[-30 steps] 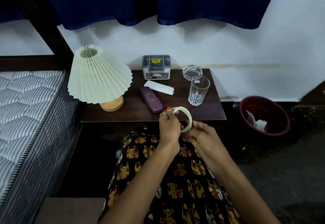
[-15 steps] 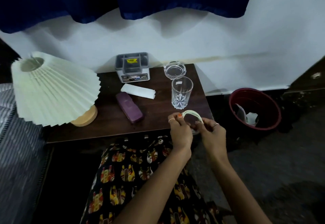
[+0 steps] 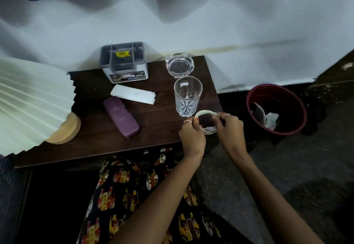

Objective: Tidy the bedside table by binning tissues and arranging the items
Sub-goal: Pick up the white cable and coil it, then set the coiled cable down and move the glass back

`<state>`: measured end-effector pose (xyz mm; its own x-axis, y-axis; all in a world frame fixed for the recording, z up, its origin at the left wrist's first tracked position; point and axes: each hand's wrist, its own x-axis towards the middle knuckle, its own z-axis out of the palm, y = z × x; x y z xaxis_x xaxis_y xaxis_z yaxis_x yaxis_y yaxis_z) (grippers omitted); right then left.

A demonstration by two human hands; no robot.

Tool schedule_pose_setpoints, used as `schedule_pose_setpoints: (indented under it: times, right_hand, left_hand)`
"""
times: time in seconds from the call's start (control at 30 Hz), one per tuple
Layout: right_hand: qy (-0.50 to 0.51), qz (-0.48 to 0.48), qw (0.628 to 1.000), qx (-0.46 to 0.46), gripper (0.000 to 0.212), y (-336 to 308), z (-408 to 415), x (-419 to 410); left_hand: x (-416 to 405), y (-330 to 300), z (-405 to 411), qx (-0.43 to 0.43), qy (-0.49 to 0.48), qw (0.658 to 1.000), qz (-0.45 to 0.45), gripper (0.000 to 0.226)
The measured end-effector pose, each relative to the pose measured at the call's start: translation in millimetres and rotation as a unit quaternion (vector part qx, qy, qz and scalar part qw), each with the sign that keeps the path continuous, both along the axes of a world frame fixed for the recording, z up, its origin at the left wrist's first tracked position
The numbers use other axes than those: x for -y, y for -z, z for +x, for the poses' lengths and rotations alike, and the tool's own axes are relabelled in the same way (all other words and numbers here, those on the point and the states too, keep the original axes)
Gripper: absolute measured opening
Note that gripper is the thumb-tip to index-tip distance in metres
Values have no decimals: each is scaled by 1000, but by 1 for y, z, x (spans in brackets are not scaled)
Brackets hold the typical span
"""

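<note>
- The coiled white cable is pinched on both sides: my left hand closes on its near-left edge, my right hand on its right side. A second ago I held it up over my lap; now it sits low over the right front corner of the bedside table.
- That reads to me as the winding done and the setting-down about to start.
- Just beyond my grip stands the cut-glass tumbler, close enough to knock, with the glass ashtray behind it.
- Left of my grip lie the purple case and a folded white tissue, untouched; farther back is the grey organiser box.
- Right of my grip, on the floor, the red bin already holds tissues.
- Far left, the pleated lamp.
</note>
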<state>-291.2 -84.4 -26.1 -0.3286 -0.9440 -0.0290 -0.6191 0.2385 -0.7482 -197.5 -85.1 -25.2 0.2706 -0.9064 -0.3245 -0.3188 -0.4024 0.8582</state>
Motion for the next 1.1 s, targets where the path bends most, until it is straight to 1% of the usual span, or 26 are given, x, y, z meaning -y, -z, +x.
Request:
schedule_pose_setpoints:
  times: [0.1,0.23,0.4,0.57,0.8,1.0,1.1]
  right_hand:
    - [-16,26,999,-39,23,9,-5,14]
    - [-21,37,996,-75,25,17,-9,24]
    - [-42,29,989,-138,26,18,-8,26]
    - [-39,23,992,-115,26,21,-6,28]
    - [-28,24,991,-127,29,24,-3,27]
    - [-35,41,985,-163,36,26,0,24]
    - [-48,46,987,-149,40,27,-2,22]
  left_hand:
    - [5,3,0,16,15,1000,13,28]
    - [11,10,-3,45,37,998,18,25]
    - [14,14,-3,33,18,999,8,27]
    - [12,15,-1,49,5,999,-20,29]
    - [11,11,2,57,0,998,-22,33]
    - [11,10,4,68,-8,997,-17,24]
    - [11,11,6,78,-4,997,-18,24]
